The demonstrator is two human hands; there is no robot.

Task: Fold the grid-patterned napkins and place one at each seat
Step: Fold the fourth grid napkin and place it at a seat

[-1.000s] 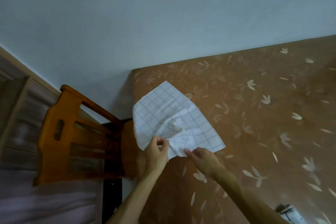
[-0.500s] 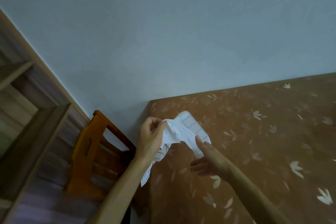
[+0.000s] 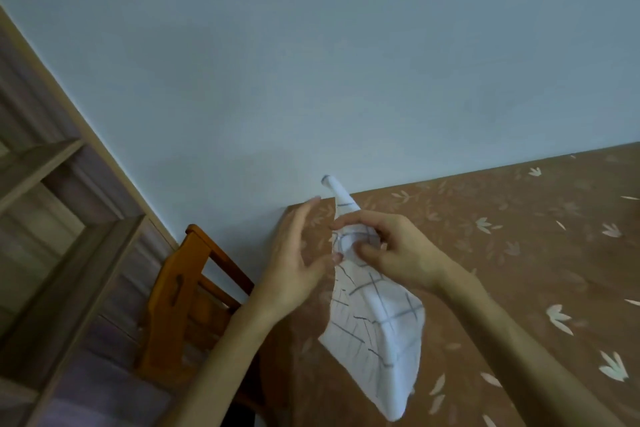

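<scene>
A white napkin with a dark grid pattern (image 3: 379, 329) hangs crumpled in the air above the table's left corner. Its top end sticks up in a narrow point and its wider end droops down. My right hand (image 3: 398, 250) pinches the napkin near its upper middle. My left hand (image 3: 294, 260) is beside the napkin on its left, fingers spread, thumb near the cloth; whether it touches is unclear. The table wears a brown cloth with pale leaf prints (image 3: 519, 253).
An orange-brown wooden chair (image 3: 187, 291) stands at the table's left end, against the pale blue wall (image 3: 311, 62). A grey-brown wooden shelf unit (image 3: 45, 236) fills the left side.
The napkin went from lying spread flat on the table to being lifted and bunched up in the air. It passed from my left hand's grip to my right hand. The view tilted upward.
</scene>
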